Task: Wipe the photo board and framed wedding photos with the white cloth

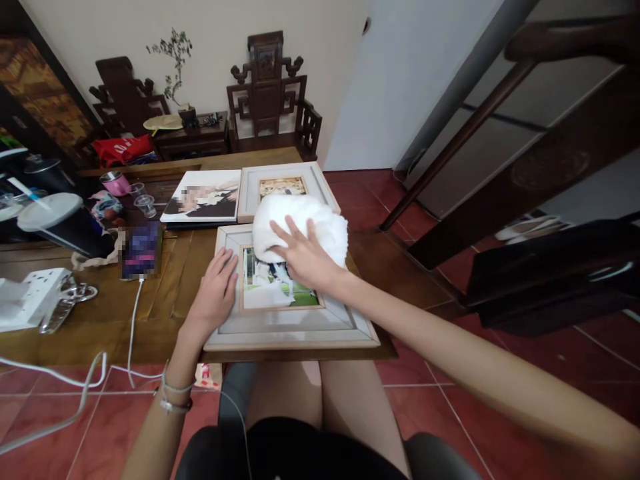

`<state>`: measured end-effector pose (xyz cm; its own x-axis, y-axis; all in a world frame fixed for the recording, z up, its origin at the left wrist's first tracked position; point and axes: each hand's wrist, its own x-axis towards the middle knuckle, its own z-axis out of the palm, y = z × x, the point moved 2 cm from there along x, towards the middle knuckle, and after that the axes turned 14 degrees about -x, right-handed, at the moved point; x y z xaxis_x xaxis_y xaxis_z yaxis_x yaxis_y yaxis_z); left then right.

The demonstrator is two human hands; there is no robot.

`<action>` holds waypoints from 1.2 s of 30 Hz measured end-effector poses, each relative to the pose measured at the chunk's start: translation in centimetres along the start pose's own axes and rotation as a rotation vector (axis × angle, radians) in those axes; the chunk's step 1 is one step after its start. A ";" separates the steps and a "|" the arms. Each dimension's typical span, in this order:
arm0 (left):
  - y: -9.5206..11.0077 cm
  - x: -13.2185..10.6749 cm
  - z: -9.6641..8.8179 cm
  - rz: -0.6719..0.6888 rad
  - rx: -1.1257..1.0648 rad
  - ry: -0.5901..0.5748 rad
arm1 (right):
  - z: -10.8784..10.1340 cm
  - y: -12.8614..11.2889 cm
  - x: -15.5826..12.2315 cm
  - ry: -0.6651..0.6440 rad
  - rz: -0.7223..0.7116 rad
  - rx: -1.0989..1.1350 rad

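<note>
Nearest the lens: bare knees (pixel 320 400) and dark shorts, drawn up to the edge of the wooden table (pixel 165 313). Just beyond, flat on that edge, a pale picture frame (pixel 295 330) with a colour photograph under glass. On its left border, the left hand (pixel 216 293), palm down, fingers together and laid flat, curled round nothing, apparently steadying the frame. On the upper right of the glass, the right hand (pixel 305 257), fingers spread, pressed flat onto a bunched white cloth (pixel 305 220), nothing pinched. Cloth overlapping this frame's top edge and the lower part of a second frame (pixel 320 183) just behind. Beside that one, an unframed photo print (pixel 203 197).

Judged from this: wiping under way, probably partway. Lower half of the glass and the bottom and right borders bare of the cloth; whether already wiped, impossible to tell. Off to the left, a phone (pixel 141 250) on a cable and a white power strip (pixel 30 297), well apart from the work.
</note>
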<state>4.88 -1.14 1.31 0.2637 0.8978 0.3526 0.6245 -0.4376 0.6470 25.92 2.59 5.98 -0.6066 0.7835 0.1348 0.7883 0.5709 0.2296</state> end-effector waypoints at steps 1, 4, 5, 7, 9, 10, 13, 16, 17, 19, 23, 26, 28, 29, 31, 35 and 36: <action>0.0 0.0 0.0 -0.011 -0.006 -0.001 | 0.2 0.1 0.4 0.000 -0.004 -0.008; -0.1 -0.2 0.2 -0.048 -0.015 -0.003 | 0.2 -0.7 -0.6 -0.029 -0.059 0.017; -0.2 -0.2 0.3 -0.057 -0.017 -0.004 | 0.0 -1.3 -1.5 -0.047 -0.088 0.037; -0.2 -0.3 0.4 -0.063 -0.027 0.004 | -0.7 -2.5 -3.8 -0.093 -0.141 0.084; -0.1 -0.3 0.4 -0.063 -0.043 0.022 | -1.9 -3.6 -6.4 -0.142 -0.175 0.133; 0.0 -0.3 0.4 -0.061 -0.051 0.031 | -2.6 -4.1 -7.5 -0.165 -0.190 0.157; 0.3 -0.4 0.2 -0.055 -0.068 0.042 | -4.9 -5.3 -9.8 -0.220 -0.254 0.223; 0.5 -0.3 0.0 -0.057 -0.074 0.033 | -5.6 -5.5 -9.8 -0.197 -0.240 0.241; 0.6 -0.3 -0.1 -0.061 -0.074 0.029 | -5.4 -5.3 -9.4 -0.171 -0.212 0.230; 0.7 -0.2 -0.3 -0.068 -0.073 0.026 | -4.5 -4.3 -8.1 -0.116 -0.148 0.185; 1.0 0.0 -0.7 -0.069 -0.062 0.025 | -2.7 -1.1 -4.5 -0.039 -0.052 0.071; 1.0 0.1 -0.8 -0.052 -0.069 0.048 | -2.6 0.8 -2.1 -0.069 -0.015 0.030; 1.0 0.1 -0.8 -0.038 -0.054 0.050 | -2.9 1.1 -1.2 -0.118 -0.010 0.024; 0.9 0.0 -0.8 -0.037 -0.045 0.046 | -3.1 0.8 -1.2 -0.134 -0.020 0.023; 0.9 -0.1 -0.8 -0.052 -0.033 0.035 | -3.5 -0.1 -1.8 -0.145 -0.067 0.026; 1.3 -0.3 -0.9 -0.073 -0.023 0.023 | -4.7 -2.4 -5.3 -0.184 -0.232 0.080; 1.4 -0.3 -1.0 -0.077 -0.021 0.026 | -5.1 -2.9 -6.2 -0.200 -0.290 0.109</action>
<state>4.93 -2.05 2.74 0.1961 0.9274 0.3185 0.6264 -0.3684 0.6870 26.88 -5.22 9.42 -0.7826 0.6119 -0.1146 0.5997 0.7904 0.1249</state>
